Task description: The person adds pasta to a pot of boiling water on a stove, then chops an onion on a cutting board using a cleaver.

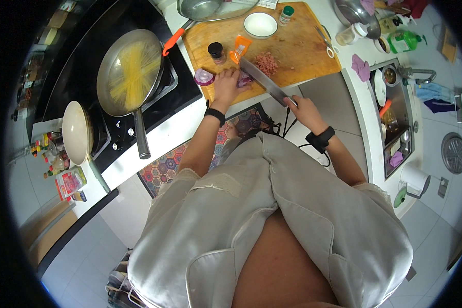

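Observation:
My right hand (304,111) is wrapped round the handle of a kitchen knife (263,81), whose broad blade points up and left across the cutting board (308,38). Beside the blade, the fingers of my left hand (227,86) press on a piece of red onion (244,79), mostly covered by the hand. Another piece of red onion (204,77) lies left of that hand, its cut face showing. A small heap of diced pink meat (266,63) sits just beyond the blade. Behind my left hand stand a black-capped spice jar (216,53) and an orange packet (239,48).
A white bowl (261,25) and a green-capped jar (286,15) stand at the board's far side; scissors (327,43) lie at its right edge. Left, a pan of spaghetti (133,72) sits on the black stove, near a cream pan (77,132). A sink (398,131) is at right.

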